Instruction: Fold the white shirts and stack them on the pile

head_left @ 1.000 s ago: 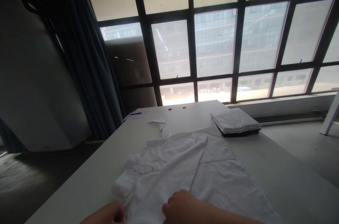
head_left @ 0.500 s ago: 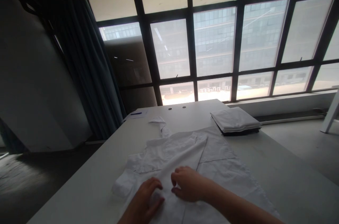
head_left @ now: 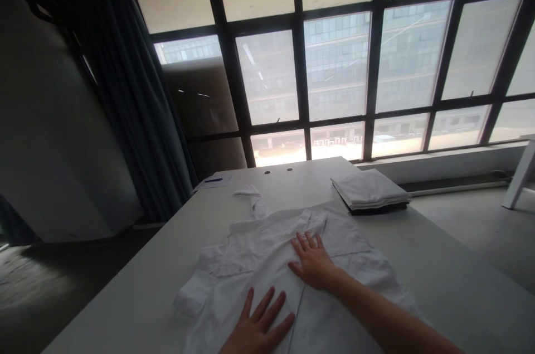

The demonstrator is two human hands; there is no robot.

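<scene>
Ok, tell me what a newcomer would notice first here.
The big dark-framed window fills the far wall, bright against the dim room. Below it, a white shirt lies spread on the table, with the left hand and right hand flat on it. A folded stack sits at the table's far right.

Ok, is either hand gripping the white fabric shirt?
No, the left hand and right hand lie flat, fingers spread, on the white fabric shirt.
</scene>
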